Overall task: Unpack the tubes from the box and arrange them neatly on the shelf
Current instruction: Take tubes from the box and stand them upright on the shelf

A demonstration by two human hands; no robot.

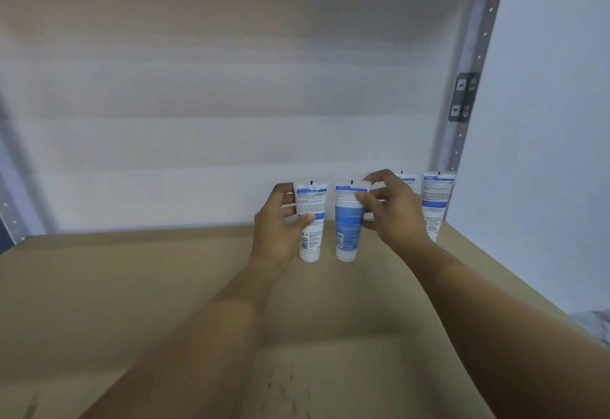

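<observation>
left tube (310, 220) is gripped by the left hand (279, 227), middle tube (348, 220) pinched by the right hand (392, 210), center frame; caps should be set flat, evenly spaced.

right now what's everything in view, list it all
tubes: 4, white with blue labels, upright on their caps in a row at the back right of the shelf; first, second, third mostly hidden by the right hand, fourth
shelf: 1, tan board
upright: 1, grey metal, right rear
left hand: grips the first tube
right hand: pinches the second tube's top
</observation>
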